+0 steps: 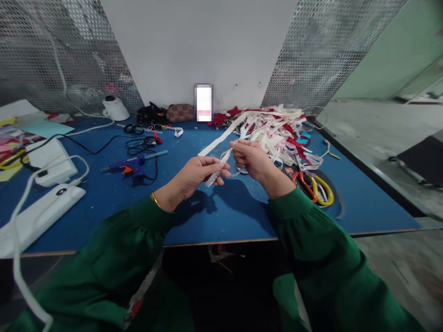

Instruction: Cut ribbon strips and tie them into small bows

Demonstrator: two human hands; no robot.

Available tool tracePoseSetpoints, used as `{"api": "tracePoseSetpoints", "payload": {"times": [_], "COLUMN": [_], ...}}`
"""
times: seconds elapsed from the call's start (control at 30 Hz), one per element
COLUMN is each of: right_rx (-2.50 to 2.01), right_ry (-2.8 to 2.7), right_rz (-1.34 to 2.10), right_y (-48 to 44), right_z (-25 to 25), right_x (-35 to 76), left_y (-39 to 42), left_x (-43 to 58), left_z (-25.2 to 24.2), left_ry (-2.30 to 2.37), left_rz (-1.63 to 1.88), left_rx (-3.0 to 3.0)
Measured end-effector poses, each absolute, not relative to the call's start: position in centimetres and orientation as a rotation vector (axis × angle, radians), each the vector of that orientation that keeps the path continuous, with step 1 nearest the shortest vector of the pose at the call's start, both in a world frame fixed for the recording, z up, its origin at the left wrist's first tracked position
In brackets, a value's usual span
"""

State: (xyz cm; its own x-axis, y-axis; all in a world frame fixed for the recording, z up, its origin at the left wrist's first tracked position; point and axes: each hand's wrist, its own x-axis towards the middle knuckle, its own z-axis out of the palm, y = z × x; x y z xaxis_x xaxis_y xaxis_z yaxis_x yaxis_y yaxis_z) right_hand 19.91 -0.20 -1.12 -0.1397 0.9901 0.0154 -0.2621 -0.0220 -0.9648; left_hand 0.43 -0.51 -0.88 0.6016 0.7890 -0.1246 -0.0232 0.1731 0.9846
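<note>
Both my hands hold a thin white ribbon above the front middle of the blue table. My left hand pinches it between thumb and fingers, and a short end hangs below. My right hand is closed on the upper part of the ribbon, fingers curled. Behind my right hand lies a tangled heap of white, pink and red ribbons. A wide white strip runs from the heap toward my left hand; whether it joins the held ribbon I cannot tell. Scissors with red and yellow handles lie right of my right hand.
A blue glue gun with its cord lies left of my hands. Farther left are a white power strip, a white box and papers. A phone, a checked pouch and a white device stand along the back.
</note>
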Motion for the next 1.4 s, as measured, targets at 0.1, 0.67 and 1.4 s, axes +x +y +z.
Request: {"api": "tracePoseSetpoints", "payload": {"times": [0.1, 0.67, 1.4], "right_rx": [-0.943, -1.047, -1.068], "right_ry": [-1.125, -1.573, -1.513], "right_rz": [1.409, 0.767, 0.85], "right_y": [-0.2, -0.9, -0.9], "right_z": [-1.2, -1.8, -2.5], "right_x": [19.8, 18.9, 17.9], "left_y": [-0.5, 0.1, -0.3], "left_x": [0.4, 0.2, 0.2], "left_z": [-0.9, -0.6, -0.1], "left_ry": [0.739, 0.611, 0.688], "left_rz": [0.661, 0.9, 1.067], "left_rx": [1.265, 0.896, 1.151]}}
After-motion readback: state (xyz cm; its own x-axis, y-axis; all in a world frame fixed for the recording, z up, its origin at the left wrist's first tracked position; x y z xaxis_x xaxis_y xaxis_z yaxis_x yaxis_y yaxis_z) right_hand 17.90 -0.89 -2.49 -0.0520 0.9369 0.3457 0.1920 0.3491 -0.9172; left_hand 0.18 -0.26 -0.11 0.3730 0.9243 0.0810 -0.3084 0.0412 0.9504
